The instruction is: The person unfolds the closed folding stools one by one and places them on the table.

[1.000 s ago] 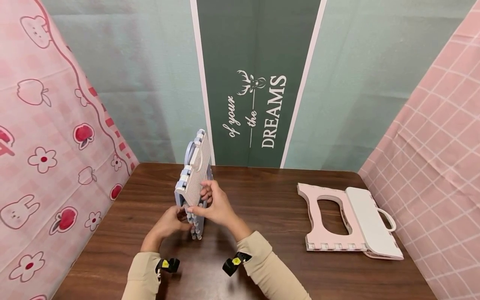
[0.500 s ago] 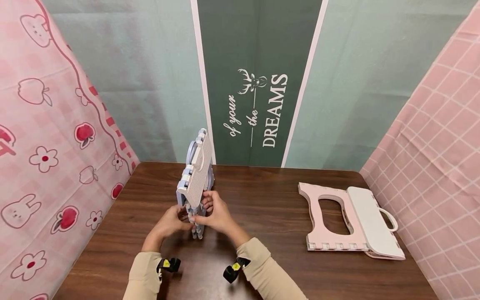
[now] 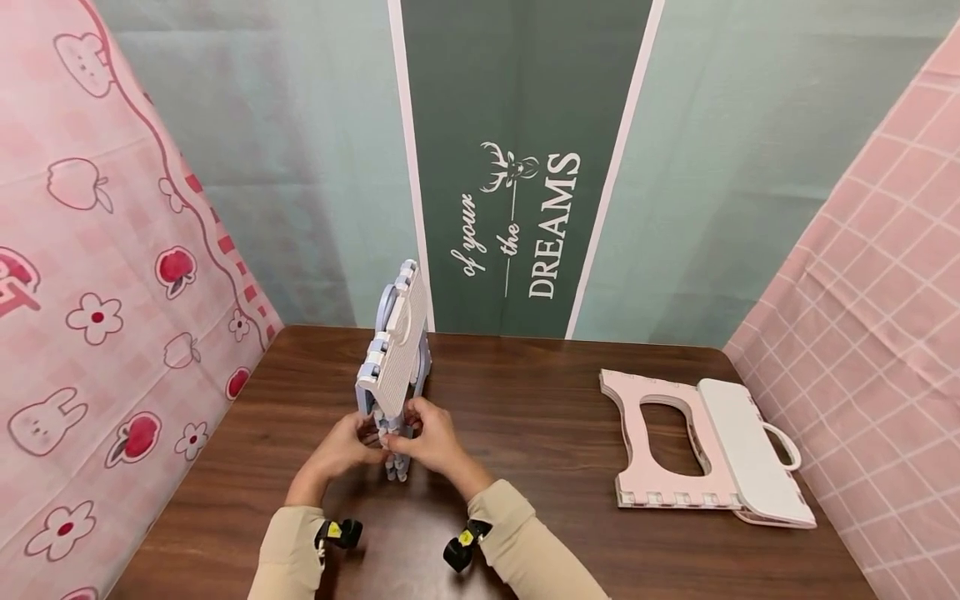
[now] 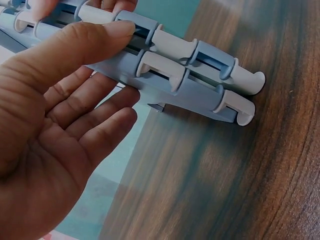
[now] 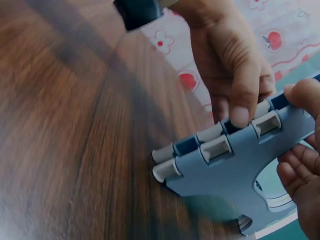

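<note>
A blue and white folding stool (image 3: 397,358) stands on edge on the table, its ribbed white top panels folded at the upper part and the legs close together below. My left hand (image 3: 337,452) grips the near edge from the left; in the left wrist view the thumb of the left hand (image 4: 65,100) lies over the hinged segments, fingers beneath. On the right side, my right hand (image 3: 438,442) pinches the near edge with the thumb on the hinges; the right wrist view shows the right hand (image 5: 307,165) around the blue leg panel (image 5: 235,160).
A pink and white stool (image 3: 675,492), folded flat, lies on the right of the brown wooden table (image 3: 525,533). Patterned pink cloths hang at left and right, and a green backdrop (image 3: 540,75) with lettering stands behind the table.
My right hand has moved down along the stool's near edge, closer to my left hand. The blue and white stool's top has tipped slightly, while its legs look closer together.
</note>
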Motion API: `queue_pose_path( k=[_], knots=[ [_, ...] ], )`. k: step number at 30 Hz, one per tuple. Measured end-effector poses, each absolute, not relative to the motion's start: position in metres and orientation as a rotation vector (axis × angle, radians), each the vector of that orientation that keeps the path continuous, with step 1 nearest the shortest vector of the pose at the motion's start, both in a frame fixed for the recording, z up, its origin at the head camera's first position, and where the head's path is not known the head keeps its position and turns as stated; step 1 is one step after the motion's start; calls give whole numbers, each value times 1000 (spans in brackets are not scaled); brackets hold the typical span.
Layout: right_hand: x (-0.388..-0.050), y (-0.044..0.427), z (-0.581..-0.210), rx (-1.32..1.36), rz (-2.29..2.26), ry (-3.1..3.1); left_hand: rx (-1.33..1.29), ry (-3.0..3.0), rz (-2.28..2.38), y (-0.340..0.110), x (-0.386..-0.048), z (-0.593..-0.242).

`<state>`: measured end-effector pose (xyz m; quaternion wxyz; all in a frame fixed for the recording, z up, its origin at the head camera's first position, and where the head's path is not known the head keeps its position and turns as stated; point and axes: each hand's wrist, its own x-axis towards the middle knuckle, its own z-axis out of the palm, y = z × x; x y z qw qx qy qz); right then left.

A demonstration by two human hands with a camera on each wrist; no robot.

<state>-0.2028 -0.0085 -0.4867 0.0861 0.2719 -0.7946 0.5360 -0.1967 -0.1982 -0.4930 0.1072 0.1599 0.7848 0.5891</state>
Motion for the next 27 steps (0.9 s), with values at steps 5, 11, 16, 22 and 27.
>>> queue_pose_path(
  k=[5,11,16,22,27],
  knots=[
    [-206,-7,-489,859,1414,-2353,484,2309,1729,-198,-198,-491],
    [-208,-7,-490,886,1387,-2343,480,2310,1736,-198,-199,-490],
    [-207,-5,-491,893,1331,-2335,475,2359,1703,-195,-198,-492],
    [-205,-4,-491,880,1200,-2344,439,2408,1697,-190,-198,-497],
    [-203,-4,-491,866,1179,-2356,394,2452,1689,-191,-194,-490]
  ],
)
